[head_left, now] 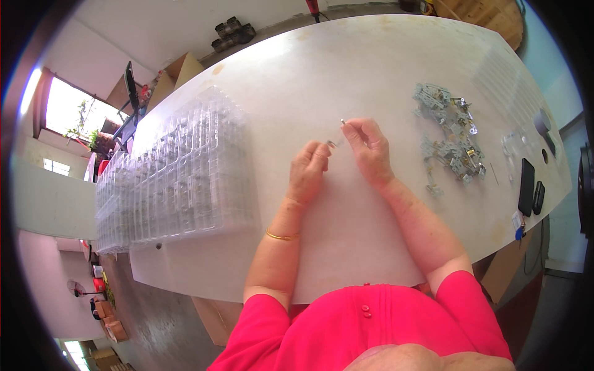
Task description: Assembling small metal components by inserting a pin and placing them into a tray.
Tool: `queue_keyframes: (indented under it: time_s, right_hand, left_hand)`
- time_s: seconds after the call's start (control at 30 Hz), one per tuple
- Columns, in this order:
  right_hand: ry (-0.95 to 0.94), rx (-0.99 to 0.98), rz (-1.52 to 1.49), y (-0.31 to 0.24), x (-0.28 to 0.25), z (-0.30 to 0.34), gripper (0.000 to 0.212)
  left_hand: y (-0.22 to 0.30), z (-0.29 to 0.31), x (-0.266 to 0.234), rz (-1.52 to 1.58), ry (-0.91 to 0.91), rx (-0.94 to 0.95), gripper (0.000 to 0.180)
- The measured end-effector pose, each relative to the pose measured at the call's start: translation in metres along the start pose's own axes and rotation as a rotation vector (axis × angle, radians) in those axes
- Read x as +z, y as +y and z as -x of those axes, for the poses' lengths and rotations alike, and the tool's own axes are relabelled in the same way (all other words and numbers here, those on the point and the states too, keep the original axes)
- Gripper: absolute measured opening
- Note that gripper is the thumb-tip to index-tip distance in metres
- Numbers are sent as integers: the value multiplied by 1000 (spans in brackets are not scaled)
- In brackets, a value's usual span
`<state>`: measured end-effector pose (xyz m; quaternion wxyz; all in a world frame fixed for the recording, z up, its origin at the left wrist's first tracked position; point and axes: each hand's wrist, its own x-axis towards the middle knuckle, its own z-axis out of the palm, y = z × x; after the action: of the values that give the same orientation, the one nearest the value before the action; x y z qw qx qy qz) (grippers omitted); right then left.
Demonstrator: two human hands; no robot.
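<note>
Over the middle of the white table (322, 74), my left hand (307, 170) is closed in a pinch around a small metal part (331, 144) that pokes out at its fingertips. To its right and a little higher, my right hand (370, 148) pinches another small piece, a pale metal pin (343, 122), between thumb and forefinger. The two hands are close together but apart. A loose pile of small grey metal parts (455, 157), some with brassy bits, lies on the table right of my right hand.
Stacked clear plastic trays (179, 179) with compartments fill the table's left side. At the right edge lie a black phone (526, 185), a small black case (539, 198), a thin metal rod (494, 174) and keys with a blue tag (520, 232). A cardboard box (184, 71) stands beyond the far left edge.
</note>
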<state>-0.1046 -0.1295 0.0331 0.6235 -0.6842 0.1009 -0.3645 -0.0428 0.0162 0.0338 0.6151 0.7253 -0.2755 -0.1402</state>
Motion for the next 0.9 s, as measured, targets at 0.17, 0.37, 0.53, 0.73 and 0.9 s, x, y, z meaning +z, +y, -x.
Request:
queue_keyframes:
  time_s: [0.17, 0.37, 0.53, 0.73, 0.9]
  right_hand:
    - [-126, 324, -49, -2, -2, 0, 13]
    - [-223, 220, 132, 2, -2, 5, 14]
    - [-222, 214, 148, -1, 0, 6, 13]
    - [-241, 193, 189, -4, -2, 6, 12]
    - [-284, 393, -169, -8, -2, 4, 22]
  left_hand:
    - [1, -5, -20, 511, 25, -287, 29]
    - [-4, -6, -18, 559, 2, -262, 28]
    - [-4, -4, -19, 516, -7, -241, 28]
    - [-3, -2, -13, 233, 6, -101, 27]
    - [-4, 1, -8, 67, -1, 19, 24]
